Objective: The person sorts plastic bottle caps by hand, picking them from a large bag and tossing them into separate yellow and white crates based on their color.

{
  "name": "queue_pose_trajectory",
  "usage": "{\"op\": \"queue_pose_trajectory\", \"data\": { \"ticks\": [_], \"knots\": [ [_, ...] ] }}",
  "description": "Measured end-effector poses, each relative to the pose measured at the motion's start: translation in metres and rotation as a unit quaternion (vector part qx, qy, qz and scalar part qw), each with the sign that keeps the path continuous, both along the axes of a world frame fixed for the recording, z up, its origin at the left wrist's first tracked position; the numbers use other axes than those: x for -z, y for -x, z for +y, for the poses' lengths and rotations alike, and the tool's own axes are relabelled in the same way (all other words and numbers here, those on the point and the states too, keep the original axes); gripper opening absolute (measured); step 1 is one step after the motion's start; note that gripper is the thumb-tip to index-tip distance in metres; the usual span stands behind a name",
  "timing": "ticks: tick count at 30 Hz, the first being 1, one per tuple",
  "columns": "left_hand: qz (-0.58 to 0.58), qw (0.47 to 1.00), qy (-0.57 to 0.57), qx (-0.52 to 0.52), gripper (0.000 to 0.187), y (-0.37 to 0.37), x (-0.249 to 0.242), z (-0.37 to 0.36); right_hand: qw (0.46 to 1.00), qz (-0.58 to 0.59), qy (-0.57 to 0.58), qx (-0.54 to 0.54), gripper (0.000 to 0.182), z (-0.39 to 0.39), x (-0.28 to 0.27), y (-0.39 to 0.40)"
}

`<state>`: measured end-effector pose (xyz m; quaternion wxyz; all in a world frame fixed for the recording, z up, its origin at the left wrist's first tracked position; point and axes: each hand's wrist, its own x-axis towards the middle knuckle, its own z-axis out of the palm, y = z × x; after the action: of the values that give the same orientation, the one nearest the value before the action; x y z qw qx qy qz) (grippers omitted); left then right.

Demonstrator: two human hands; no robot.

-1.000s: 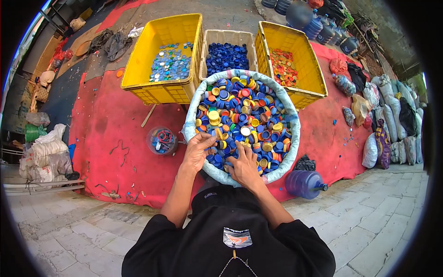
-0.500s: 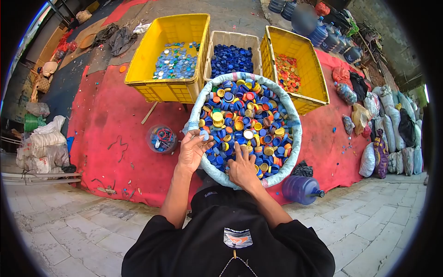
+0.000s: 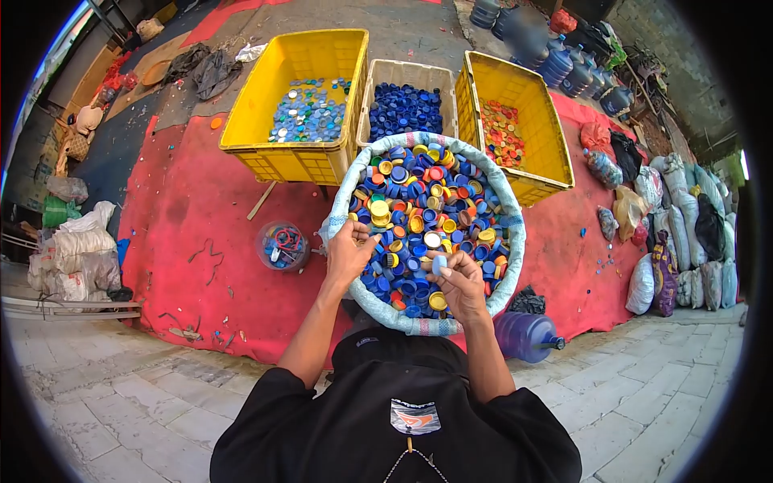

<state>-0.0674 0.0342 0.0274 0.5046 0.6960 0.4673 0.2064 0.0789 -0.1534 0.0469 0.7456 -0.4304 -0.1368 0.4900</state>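
A round sack with a rolled light-blue rim stands in front of me, full of mixed bottle caps in blue, yellow, orange and white. Over its right front part, my right hand pinches a light-blue cap between thumb and fingers. My left hand is at the left side of the sack, its fingers bent in over the caps; whether anything is between them is hidden.
Beyond the sack stand a yellow crate with pale caps, a whitish crate with dark-blue caps and another yellow crate with red-orange caps. A clear tub lies left, a water jug right, filled sacks far right.
The light-blue cap that was in my left hand no longer shows there. My right hand has lifted from the caps, moved right and now pinches a light-blue cap. My left hand has shifted slightly right.
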Motion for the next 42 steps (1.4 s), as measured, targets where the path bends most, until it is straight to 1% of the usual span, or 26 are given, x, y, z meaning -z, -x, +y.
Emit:
{"op": "queue_pose_trajectory", "data": {
  "ticks": [1, 3, 4, 6, 7, 10, 12, 18, 21, 24, 26, 27, 28, 29, 30, 31, 33, 34, 35, 36, 37, 38, 39, 40, 41, 42],
  "knots": [
    [0.034, 0.999, -0.019, 0.01, 0.042, -0.004, -0.002, 0.0, 0.998, 0.059, -0.026, 0.008, 0.016, -0.001, 0.0, -0.001],
    [0.075, 0.994, -0.076, 0.016, 0.044, -0.011, 0.004, 0.001, 0.981, 0.176, -0.079, 0.023, 0.022, -0.004, 0.001, -0.003],
    [0.095, 0.99, -0.104, 0.02, 0.045, -0.015, 0.007, 0.0, 0.976, 0.195, -0.087, 0.032, 0.025, -0.005, 0.002, -0.002],
    [0.121, 0.985, -0.124, 0.026, 0.049, -0.022, 0.009, -0.001, 0.966, 0.233, -0.103, 0.05, 0.031, -0.008, 0.005, 0.004],
    [0.129, 0.982, -0.135, 0.024, 0.05, -0.025, 0.01, -0.002, 0.965, 0.238, -0.095, 0.06, 0.034, -0.009, 0.005, 0.006],
    [0.167, 0.975, -0.145, 0.024, 0.052, -0.034, 0.009, -0.004, 0.961, 0.257, -0.063, 0.075, 0.033, -0.015, 0.006, 0.008],
    [0.199, 0.968, -0.152, 0.021, 0.051, -0.037, 0.009, -0.004, 0.963, 0.248, -0.041, 0.095, 0.034, -0.016, 0.008, 0.009],
    [0.189, 0.965, -0.178, 0.032, 0.047, -0.04, 0.023, 0.001, 0.968, 0.225, -0.023, 0.112, 0.034, -0.022, 0.014, 0.005],
    [0.163, 0.971, -0.172, 0.037, 0.046, -0.039, 0.024, 0.003, 0.969, 0.218, -0.014, 0.117, 0.034, -0.022, 0.015, 0.005],
    [0.158, 0.977, -0.139, 0.042, 0.045, -0.038, 0.018, 0.003, 0.968, 0.222, -0.011, 0.113, 0.033, -0.021, 0.018, 0.006],
    [0.063, 0.995, -0.052, 0.05, 0.041, -0.035, 0.026, 0.004, 0.969, 0.225, -0.012, 0.107, 0.032, -0.02, 0.019, 0.006],
    [0.016, 0.998, -0.009, 0.054, 0.039, -0.034, 0.019, 0.003, 0.97, 0.219, -0.009, 0.108, 0.03, -0.02, 0.018, 0.005],
    [-0.047, 0.991, 0.113, 0.055, 0.037, -0.032, 0.012, 0.003, 0.971, 0.213, -0.007, 0.109, 0.028, -0.019, 0.016, 0.004],
    [-0.109, 0.965, 0.233, 0.055, 0.035, -0.029, 0.003, 0.001, 0.972, 0.207, -0.004, 0.109, 0.025, -0.018, 0.015, 0.003],
    [-0.17, 0.92, 0.349, 0.054, 0.034, -0.027, -0.006, 0.0, 0.976, 0.186, 0.011, 0.11, 0.023, -0.017, 0.015, -0.001],
    [-0.243, 0.872, 0.421, 0.061, 0.034, -0.024, -0.005, 0.0, 0.98, 0.165, 0.024, 0.111, 0.021, -0.015, 0.016, -0.008],
    [-0.378, 0.743, 0.548, 0.073, 0.036, -0.013, -0.002, -0.003, 0.985, 0.102, 0.075, 0.117, 0.016, -0.009, 0.009, -0.025],
    [-0.384, 0.735, 0.556, 0.056, 0.039, -0.011, -0.001, -0.005, 0.985, 0.004, 0.132, 0.113, 0.013, -0.003, 0.008, -0.037],
    [-0.39, 0.727, 0.564, 0.04, 0.041, -0.009, -0.001, -0.009, 0.971, -0.095, 0.195, 0.103, 0.015, 0.004, 0.005, -0.051],
    [-0.395, 0.718, 0.573, 0.024, 0.044, -0.008, 0.0, -0.012, 0.943, -0.192, 0.255, 0.093, 0.018, 0.012, 0.002, -0.065],
    [-0.401, 0.707, 0.581, 0.025, 0.04, -0.005, 0.007, -0.013, 0.9, -0.32, 0.273, 0.112, 0.022, 0.021, 0.009, -0.08],
    [-0.396, 0.712, 0.58, 0.015, 0.04, -0.006, 0.006, -0.017, 0.84, -0.442, 0.287, 0.128, 0.027, 0.031, 0.021, -0.095],
    [-0.392, 0.717, 0.577, 0.005, 0.04, -0.006, 0.004, -0.022, 0.788, -0.519, 0.306, 0.127, 0.032, 0.036, 0.027, -0.111],
    [-0.388, 0.721, 0.574, -0.006, 0.039, -0.006, 0.004, -0.026, 0.77, -0.544, 0.309, 0.129, 0.032, 0.042, 0.034, -0.124],
    [-0.413, 0.694, 0.59, 0.011, 0.036, -0.003, 0.013, -0.027, 0.75, -0.569, 0.311, 0.13, 0.032, 0.049, 0.042, -0.135],
    [-0.417, 0.69, 0.592, -0.005, 0.036, -0.002, 0.011, -0.032, 0.73, -0.594, 0.312, 0.13, 0.032, 0.055, 0.048, -0.144]
  ]
}}
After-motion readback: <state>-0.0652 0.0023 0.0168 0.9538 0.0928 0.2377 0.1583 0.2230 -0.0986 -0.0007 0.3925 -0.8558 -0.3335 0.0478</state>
